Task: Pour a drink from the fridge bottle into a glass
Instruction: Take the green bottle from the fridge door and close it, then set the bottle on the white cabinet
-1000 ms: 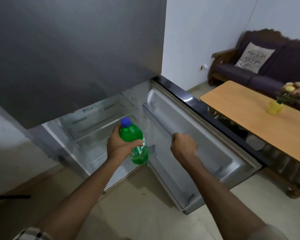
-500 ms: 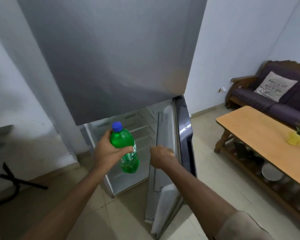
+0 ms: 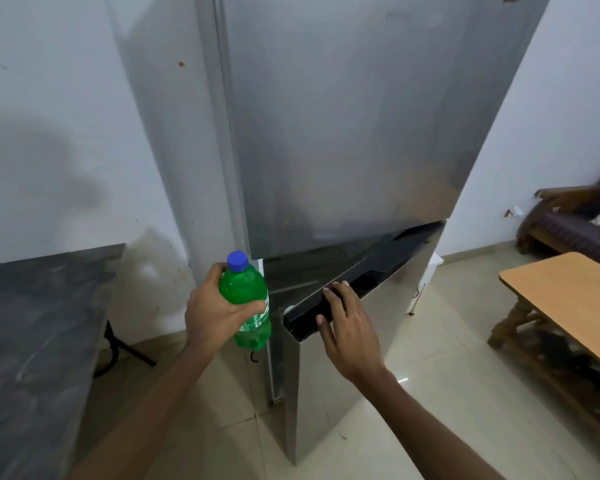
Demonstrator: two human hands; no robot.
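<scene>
My left hand [image 3: 213, 311] grips a green plastic bottle [image 3: 248, 303] with a blue cap, held upright in front of the grey fridge [image 3: 326, 133]. The lower fridge door [image 3: 340, 358] stands a little ajar, only a narrow gap showing at its left edge. My right hand [image 3: 345, 329] lies flat with fingers spread on the door's dark top edge. No glass is in view.
A dark grey marbled counter [image 3: 39, 334] fills the lower left, with black stand legs [image 3: 125, 348] under it. A wooden table [image 3: 568, 306] with a lower shelf stands at the right, a dark sofa [image 3: 575, 223] behind it. Pale tiled floor lies between.
The lower fridge door has swung from wide open to nearly closed, my right hand moving from its inside to its top edge. The view has risen and turned left; the bottle stays in my left hand.
</scene>
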